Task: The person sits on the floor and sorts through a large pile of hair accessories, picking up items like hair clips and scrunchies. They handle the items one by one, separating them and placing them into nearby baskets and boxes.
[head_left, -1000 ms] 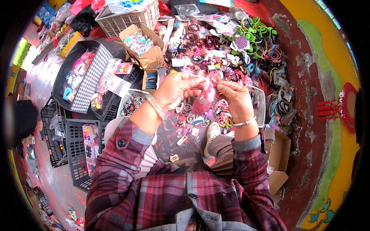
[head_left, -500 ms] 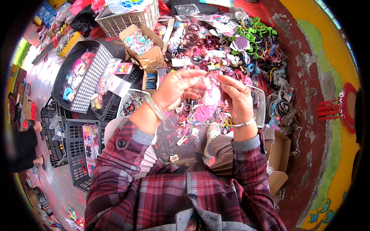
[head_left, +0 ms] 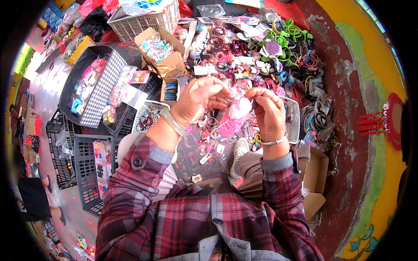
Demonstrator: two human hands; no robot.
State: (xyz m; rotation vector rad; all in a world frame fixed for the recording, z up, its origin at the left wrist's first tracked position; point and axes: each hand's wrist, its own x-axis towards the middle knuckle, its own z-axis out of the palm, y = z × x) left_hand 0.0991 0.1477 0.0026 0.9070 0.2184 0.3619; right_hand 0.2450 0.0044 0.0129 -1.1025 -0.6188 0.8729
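A small pink-and-white bundle (head_left: 239, 108) hangs between my hands; I cannot make out its exact kind. My left hand (head_left: 198, 100) has its fingers curled in a pinch at the bundle's top left edge. On the other side, my right hand (head_left: 268, 114) pinches the top right edge between thumb and forefinger. Fluffy bright pink material (head_left: 230, 126) shows just below; whether it belongs to the bundle or lies behind it I cannot tell. Under and beyond both hands spreads a pile of hair ties and small trinkets (head_left: 235, 61).
White baskets (head_left: 292, 119) stand either side of my hands. To the left are a cardboard box of small packets (head_left: 172, 65), a houndstooth-sided box (head_left: 103, 89) and a dark plastic crate (head_left: 89, 191). An open carton (head_left: 315, 174) sits by my right leg. Another person's dark clothing (head_left: 32, 198) shows far left.
My left fingers have curled in from a more stretched pose. The pink-and-white bundle has shifted slightly and its white part is rounder in view. At far left, the other person has moved lower.
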